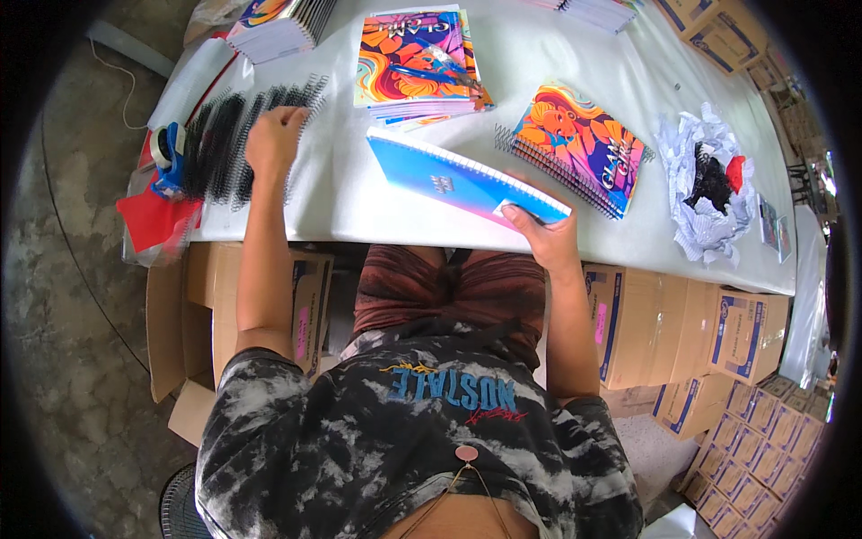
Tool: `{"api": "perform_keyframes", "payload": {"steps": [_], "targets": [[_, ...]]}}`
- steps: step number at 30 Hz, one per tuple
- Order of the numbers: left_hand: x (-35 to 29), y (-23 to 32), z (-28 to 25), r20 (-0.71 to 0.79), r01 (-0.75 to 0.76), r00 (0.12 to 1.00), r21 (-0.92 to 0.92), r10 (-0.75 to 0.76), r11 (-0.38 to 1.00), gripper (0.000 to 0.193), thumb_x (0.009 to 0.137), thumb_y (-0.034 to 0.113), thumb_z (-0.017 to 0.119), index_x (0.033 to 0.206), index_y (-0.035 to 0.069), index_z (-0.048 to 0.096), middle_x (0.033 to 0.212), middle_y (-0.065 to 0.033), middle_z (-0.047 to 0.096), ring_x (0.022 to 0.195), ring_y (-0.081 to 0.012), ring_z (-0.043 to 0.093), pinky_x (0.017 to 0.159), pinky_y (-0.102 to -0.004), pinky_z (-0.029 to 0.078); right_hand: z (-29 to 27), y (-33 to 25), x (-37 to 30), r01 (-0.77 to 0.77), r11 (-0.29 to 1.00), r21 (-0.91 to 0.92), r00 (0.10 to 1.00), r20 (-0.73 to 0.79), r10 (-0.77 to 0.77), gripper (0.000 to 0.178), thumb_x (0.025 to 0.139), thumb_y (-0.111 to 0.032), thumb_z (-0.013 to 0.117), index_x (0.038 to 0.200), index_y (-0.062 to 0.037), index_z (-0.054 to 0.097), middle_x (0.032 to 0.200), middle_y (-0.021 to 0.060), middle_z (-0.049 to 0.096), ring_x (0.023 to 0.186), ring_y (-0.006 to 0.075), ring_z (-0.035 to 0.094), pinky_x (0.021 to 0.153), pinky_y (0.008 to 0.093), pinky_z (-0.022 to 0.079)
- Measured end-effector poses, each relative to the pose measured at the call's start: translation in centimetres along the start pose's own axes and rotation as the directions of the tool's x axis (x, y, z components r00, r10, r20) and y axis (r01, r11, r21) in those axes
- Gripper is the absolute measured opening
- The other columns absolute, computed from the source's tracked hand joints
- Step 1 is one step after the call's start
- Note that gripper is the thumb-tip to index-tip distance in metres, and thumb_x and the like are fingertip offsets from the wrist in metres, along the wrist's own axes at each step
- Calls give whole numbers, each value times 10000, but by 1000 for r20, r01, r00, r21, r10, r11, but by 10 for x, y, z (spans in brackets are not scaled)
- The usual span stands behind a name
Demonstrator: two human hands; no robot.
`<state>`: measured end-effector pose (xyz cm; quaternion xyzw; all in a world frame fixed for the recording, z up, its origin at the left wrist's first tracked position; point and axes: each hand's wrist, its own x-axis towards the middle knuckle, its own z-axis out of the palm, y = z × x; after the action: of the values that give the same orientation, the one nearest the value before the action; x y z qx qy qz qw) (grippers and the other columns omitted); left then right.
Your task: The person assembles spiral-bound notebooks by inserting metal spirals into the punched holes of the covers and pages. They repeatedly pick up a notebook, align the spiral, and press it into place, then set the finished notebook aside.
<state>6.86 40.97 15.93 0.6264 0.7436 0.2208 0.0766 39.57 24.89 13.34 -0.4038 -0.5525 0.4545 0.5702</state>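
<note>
1. Blue on its upper face, the unbound notebook block [462, 182] sat pinched at its near right corner by the right hand [544, 235], thumb on top and fingers underneath.
2. Its long axis ran from upper left to lower right, the far end pointing toward the left hand; a row of small punched holes lined its far long edge, and it tilted above the white table [341, 193] near the front edge.
3. Reaching to the far left, the left hand [275, 139] had its fingers curled down into a heap of black spiral coils [235, 135]; whether it gripped one could not be told.
4. Beside the coils stood a blue tape dispenser [168, 154], with a red sheet [154, 223] hanging over the table corner.
5. Beyond the block lay a stack of loose colourful covers [417, 65], and to the right of it a pile of bound spiral notebooks [579, 148] with orange and purple fronts, angled diagonally.
6. Crumpled white paper [705, 184] holding something black and red lay farther right.
7. Brown cardboard cartons [664, 328] with blue printing and small pink labels stood in a row under the table, more stacked at the lower right.
</note>
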Motion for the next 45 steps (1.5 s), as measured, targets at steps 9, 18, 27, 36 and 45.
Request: {"api": "perform_keyframes", "payload": {"steps": [9, 18, 27, 36, 45], "targets": [[-46, 40, -30, 301, -55, 803, -822, 515, 566, 281, 918, 284, 484, 931, 16, 564, 677, 27, 419, 565, -52, 303, 528, -200, 279, 0, -2, 9, 38, 999, -14, 998, -47, -39, 288, 817, -14, 628, 1096, 43, 588, 1015, 69, 638, 814, 68, 546, 736, 213, 456], [-61, 57, -22, 296, -87, 870, -696, 395, 713, 344, 965, 308, 420, 771, 33, 493, 646, 43, 390, 563, -37, 326, 497, -196, 279, 0, -1, 7, 65, 997, -51, 996, -51, -67, 264, 814, 17, 613, 1078, 16, 618, 1014, 89, 656, 821, 70, 570, 728, 217, 468], [-36, 61, -54, 226, -425, 666, -668, 711, 611, 167, 839, 147, 622, 958, 48, 561, 943, -26, 572, 718, -95, 480, 613, -200, 369, -2, -7, 7, 33, 999, -17, 999, -21, -33, 264, 826, -8, 611, 1090, 15, 613, 999, 70, 657, 814, 65, 569, 729, 217, 469], [-45, 90, -71, 156, -871, 479, -36, 864, 489, 271, 770, 113, 658, 1021, 40, 587, 980, -107, 602, 980, -269, 543, 859, -380, 407, 4, -5, 7, 134, 985, -107, 991, 25, -132, 261, 824, 23, 581, 1083, 21, 614, 1026, 94, 656, 844, 96, 592, 759, 239, 472], [-50, 89, -66, 151, -917, 380, 189, 913, 350, 362, 748, 127, 661, 1075, 43, 529, 1049, -81, 574, 956, -268, 541, 832, -381, 416, 12, -3, 2, 288, 935, -207, 958, 49, -284, 390, 729, 143, 515, 1073, -4, 625, 1076, 155, 629, 1012, 247, 609, 892, 305, 462]]}}
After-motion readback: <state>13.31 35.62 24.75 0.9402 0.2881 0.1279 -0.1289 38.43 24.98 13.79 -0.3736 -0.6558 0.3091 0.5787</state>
